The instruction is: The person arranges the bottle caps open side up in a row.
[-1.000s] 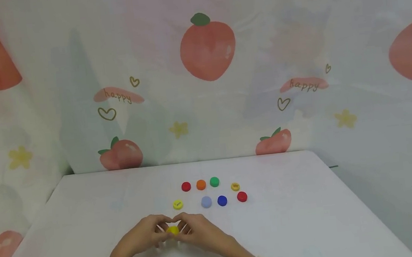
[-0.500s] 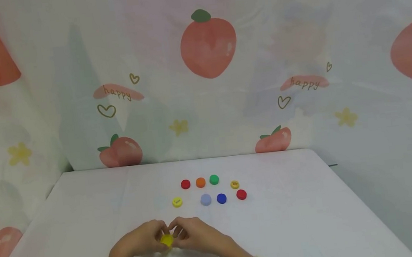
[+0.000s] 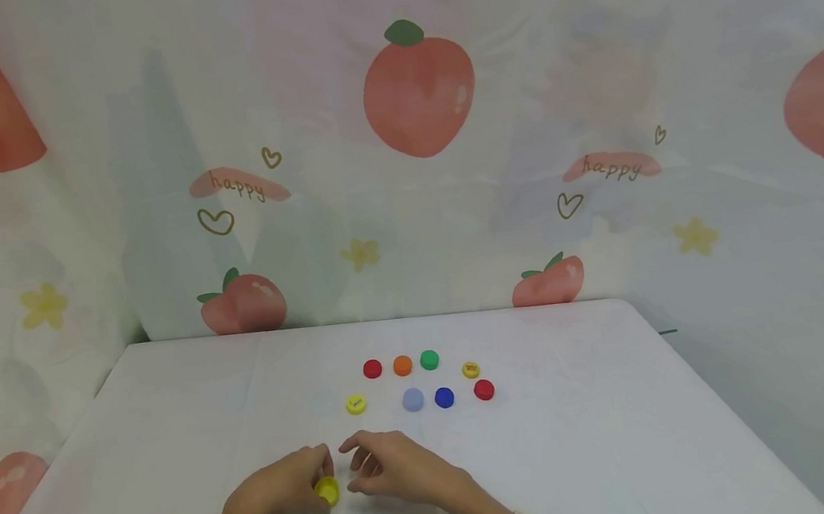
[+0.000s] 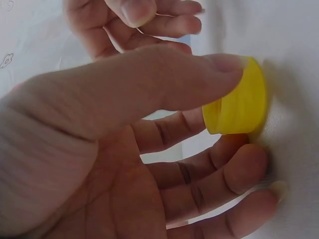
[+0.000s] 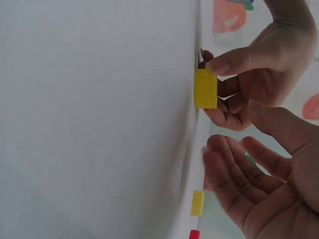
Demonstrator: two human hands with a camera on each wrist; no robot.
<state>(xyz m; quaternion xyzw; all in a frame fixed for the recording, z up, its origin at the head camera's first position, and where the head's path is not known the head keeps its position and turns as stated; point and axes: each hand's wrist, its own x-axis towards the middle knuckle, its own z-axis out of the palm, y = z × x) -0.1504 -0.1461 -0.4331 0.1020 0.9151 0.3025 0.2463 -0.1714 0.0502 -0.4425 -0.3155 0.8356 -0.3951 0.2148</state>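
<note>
My left hand (image 3: 313,483) pinches a yellow bottle cap (image 3: 327,490) between thumb and fingers, low at the white table (image 3: 589,439) near its front edge. The left wrist view shows the thumb lying over the cap (image 4: 239,99) and the fingers curled beneath it. In the right wrist view the cap (image 5: 205,88) sits against the tabletop, with the left hand (image 5: 222,84) around it. My right hand (image 3: 362,466) hovers just right of the cap with loosely bent fingers and holds nothing; the right hand (image 5: 234,164) is a short gap away from the cap.
Several caps lie mid-table: red (image 3: 372,368), orange (image 3: 402,365) and green (image 3: 429,360) behind; yellow (image 3: 355,404), pale blue (image 3: 413,400), blue (image 3: 444,398) and red (image 3: 483,389) in front; a small yellow one (image 3: 471,370) beside. A strawberry-print cloth (image 3: 418,97) hangs behind.
Both hands held the yellow cap together before. The right hand has let go and drawn slightly right, while the left hand has brought the cap down and nearer.
</note>
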